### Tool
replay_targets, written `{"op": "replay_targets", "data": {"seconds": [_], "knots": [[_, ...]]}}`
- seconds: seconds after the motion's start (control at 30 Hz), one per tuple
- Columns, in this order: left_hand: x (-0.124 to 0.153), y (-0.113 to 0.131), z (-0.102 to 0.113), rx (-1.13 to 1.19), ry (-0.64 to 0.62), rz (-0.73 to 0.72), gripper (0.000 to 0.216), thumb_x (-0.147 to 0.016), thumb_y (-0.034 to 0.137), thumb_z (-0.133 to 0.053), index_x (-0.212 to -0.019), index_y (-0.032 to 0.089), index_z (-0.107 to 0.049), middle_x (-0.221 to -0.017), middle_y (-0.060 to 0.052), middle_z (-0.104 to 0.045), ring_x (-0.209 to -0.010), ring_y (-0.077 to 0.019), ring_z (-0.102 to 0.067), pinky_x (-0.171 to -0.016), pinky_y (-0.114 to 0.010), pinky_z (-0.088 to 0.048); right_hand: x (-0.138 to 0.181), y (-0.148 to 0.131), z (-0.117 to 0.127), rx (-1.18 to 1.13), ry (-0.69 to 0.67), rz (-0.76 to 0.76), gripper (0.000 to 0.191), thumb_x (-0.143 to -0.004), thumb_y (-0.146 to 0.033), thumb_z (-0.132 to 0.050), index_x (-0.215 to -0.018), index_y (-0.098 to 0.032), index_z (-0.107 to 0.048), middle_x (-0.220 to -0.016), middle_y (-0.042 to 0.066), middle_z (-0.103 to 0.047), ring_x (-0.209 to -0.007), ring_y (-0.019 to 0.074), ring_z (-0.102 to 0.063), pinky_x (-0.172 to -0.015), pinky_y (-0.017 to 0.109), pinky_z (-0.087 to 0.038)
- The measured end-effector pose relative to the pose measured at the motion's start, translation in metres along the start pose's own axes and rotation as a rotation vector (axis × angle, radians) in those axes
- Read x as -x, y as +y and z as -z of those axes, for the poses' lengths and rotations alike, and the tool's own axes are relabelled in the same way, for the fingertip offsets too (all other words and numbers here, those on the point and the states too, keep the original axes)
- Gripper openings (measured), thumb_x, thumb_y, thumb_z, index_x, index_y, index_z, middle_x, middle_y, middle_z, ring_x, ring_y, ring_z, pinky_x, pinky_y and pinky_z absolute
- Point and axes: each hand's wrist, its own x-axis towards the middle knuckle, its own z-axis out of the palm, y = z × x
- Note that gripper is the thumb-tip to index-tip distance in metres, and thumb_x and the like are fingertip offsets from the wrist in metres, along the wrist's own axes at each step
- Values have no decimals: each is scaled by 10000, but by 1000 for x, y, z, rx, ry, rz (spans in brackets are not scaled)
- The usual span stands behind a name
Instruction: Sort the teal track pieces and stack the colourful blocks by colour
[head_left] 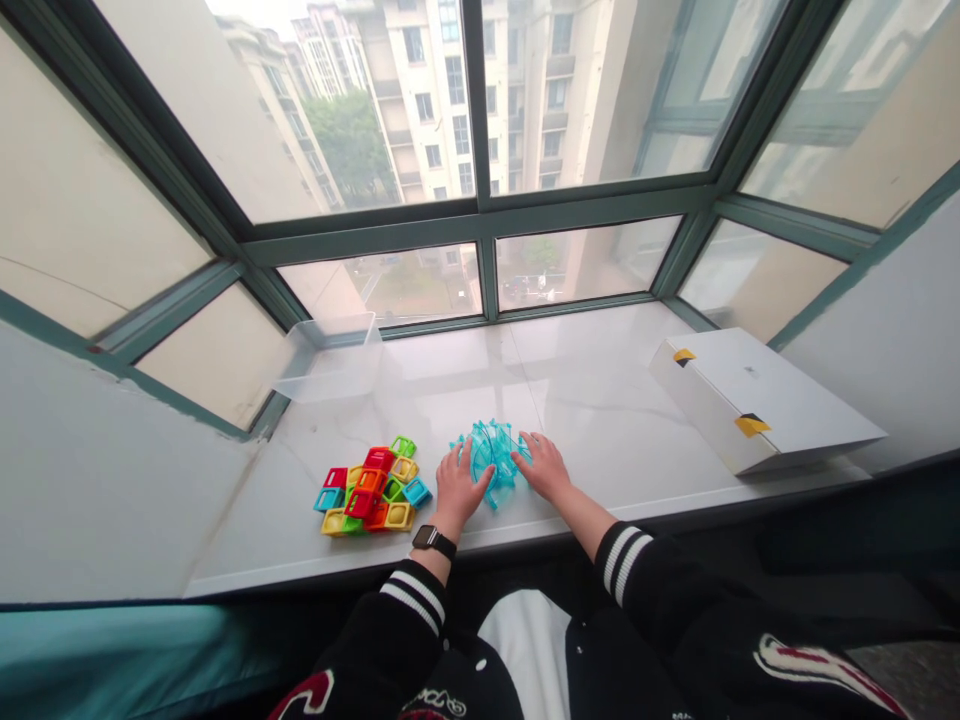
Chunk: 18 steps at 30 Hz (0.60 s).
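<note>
A pile of translucent turquoise plastic pieces (pixel 501 465) lies on the white sill, near its front edge. My left hand (pixel 459 487) rests against the left side of the pile, thumb and fingers apart, a dark watch on its wrist. From the right, my right hand (pixel 546 468) touches the other side with its fingers spread. Neither hand is closed round a piece. The exact shape of the pieces is too tangled to make out. Left of my left hand sits a heap of coloured plastic blocks (pixel 367 482) in red, orange, yellow, green and blue, several with square openings.
A clear plastic bin (pixel 334 365) stands at the back left by the window. On the right is a large white box (pixel 757 385) with yellow-and-black tape on its edge. The white sill (pixel 600 430) is bounded by window frames behind and walls at both sides.
</note>
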Motion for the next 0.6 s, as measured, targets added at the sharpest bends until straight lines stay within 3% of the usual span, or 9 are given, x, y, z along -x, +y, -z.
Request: {"op": "replay_targets", "data": {"seconds": [0.23,0.37,0.6], "knots": [[7,6,-3,28,-6,0,707,-965,599,-603,-1573,261,-475,-1662,-170,-405,-1530,-369,-378,-1272,-599,-256,5,-9,-6,-69,52,69,514,-1037,-460,-546,-1516,-273,-551,-1511,139,-576,-1417,327,-521,-1163,560,-458],[8,8,-3,86,-27,-22,641,-982,578,-588,-1539,270,-508,-1709,-148,-332,-1567,-342,-332,-1270,-561,-296,16,-10,-3,-57,41,113,575,-1015,-462,-580,-1560,-293,-514,-1572,134,-523,-1466,351,-472,-1183,592,-436],[14,6,-3,68,-27,-28,726,-925,652,-643,-1540,292,-506,-1702,-141,-359,-1546,-371,-357,-1290,-623,-211,25,-21,-9,6,-19,123,558,-1014,-451,-567,-1549,-291,-546,-1565,116,-556,-1541,392,-358,-1194,623,-393]]}}
